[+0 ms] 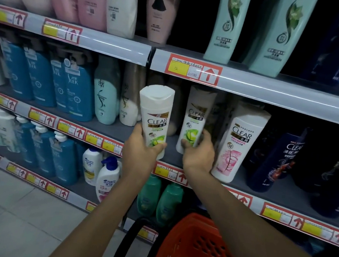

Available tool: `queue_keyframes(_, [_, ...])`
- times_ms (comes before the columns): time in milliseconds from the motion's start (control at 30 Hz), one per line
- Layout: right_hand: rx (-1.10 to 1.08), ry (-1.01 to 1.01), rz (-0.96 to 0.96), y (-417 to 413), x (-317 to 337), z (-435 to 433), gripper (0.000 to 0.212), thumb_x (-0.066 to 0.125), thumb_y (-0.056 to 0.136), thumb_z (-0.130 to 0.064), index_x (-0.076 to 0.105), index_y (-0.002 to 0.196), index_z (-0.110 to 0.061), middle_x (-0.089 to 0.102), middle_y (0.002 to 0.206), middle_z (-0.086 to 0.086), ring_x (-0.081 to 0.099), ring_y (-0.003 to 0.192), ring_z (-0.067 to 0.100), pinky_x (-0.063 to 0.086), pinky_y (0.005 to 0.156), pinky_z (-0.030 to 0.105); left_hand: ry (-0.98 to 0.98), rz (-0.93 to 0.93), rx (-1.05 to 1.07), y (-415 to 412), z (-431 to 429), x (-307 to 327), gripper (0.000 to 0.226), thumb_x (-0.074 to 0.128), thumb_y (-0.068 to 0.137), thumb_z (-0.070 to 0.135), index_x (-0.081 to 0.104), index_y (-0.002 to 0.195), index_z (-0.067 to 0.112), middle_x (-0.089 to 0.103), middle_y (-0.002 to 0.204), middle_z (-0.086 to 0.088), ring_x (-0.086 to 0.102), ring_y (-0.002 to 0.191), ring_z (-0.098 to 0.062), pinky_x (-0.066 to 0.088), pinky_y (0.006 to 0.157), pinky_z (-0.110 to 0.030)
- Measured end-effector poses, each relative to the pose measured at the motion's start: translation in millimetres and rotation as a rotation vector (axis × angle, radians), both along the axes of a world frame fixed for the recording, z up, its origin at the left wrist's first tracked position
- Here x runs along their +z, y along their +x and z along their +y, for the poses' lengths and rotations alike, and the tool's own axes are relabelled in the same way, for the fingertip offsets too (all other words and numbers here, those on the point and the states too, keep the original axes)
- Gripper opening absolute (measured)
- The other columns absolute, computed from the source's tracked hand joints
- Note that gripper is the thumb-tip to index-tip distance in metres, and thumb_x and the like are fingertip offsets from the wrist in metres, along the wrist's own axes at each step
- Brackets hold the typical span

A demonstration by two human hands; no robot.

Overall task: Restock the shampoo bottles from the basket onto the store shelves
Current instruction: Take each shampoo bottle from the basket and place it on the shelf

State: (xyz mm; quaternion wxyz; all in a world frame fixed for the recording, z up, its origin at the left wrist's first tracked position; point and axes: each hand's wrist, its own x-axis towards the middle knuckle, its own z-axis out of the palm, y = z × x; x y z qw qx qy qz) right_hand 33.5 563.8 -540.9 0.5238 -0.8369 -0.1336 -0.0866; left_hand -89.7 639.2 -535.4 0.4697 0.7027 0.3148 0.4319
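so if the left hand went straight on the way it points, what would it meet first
Probably the dim beige bottle standing back on the shelf, behind the green-label Clear bottle that the left hand holds; the gap is hard to judge in the dark.

Left arm and right arm reach toward twelve o'clock, left hand gripping a white green-labelled plastic bottle, right hand at its three o'clock gripping a second such bottle.
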Motion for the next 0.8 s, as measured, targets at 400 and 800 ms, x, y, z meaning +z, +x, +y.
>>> queue_keyframes(400, [0.280,0.034,0.040,-12.0,-0.9,25.4,0.055,0.077,0.085,-0.019,0.058,0.135,-0.034,0.072,0.114,-0.008,0.068,0.104,0.014,0.058,0.089,0.040,0.056,0.010,-0.037,4.9,8.3,1.3,0.054,0.094,0.071,0.023,0.067,0.118,0.022,0.076,0.111,0.008,0.072,0.100,-0.013,0.062,0.084,-0.045])
queue_keyframes(800, [0.645,0.105,0.078,-23.2,6.9,-53.2,0.055,0.083,0.075,-0.018,0.065,0.126,-0.028,0.076,0.110,-0.011,0.072,0.101,0.006,0.061,0.086,0.035,0.023,0.130,-0.453,9.0,0.1,10.6,0.053,0.093,0.074,0.021,0.071,0.122,0.022,0.079,0.107,0.009,0.074,0.101,-0.007,0.062,0.090,-0.040])
